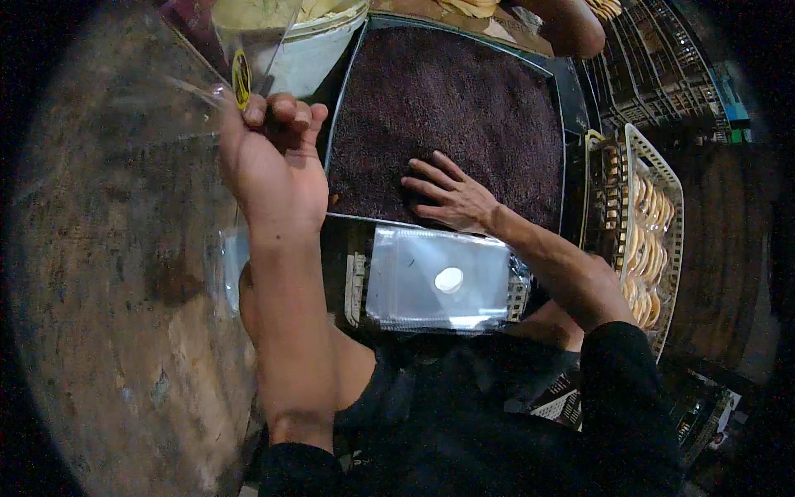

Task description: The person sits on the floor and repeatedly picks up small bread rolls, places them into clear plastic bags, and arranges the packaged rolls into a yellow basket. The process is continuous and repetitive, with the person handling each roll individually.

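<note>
My left hand is raised left of a metal tray, its fingers curled on a clear plastic bag with a small yellow and black label. The bag reaches up in front of a white tub with pale yellow, creamy stuff in it. Dark brown sprinkles fill the tray in a broad layer. On their surface, near the tray's front edge, my right hand lies with its fingers spread. Just below the tray is a stack of clear plastic bags with a white oval spot.
At right stands a cream plastic basket holding rows of flat, round, pale biscuits. Wire racks fill the far right. Another person's arm comes in past the tray's far edge. A worn wooden surface spreads along the left.
</note>
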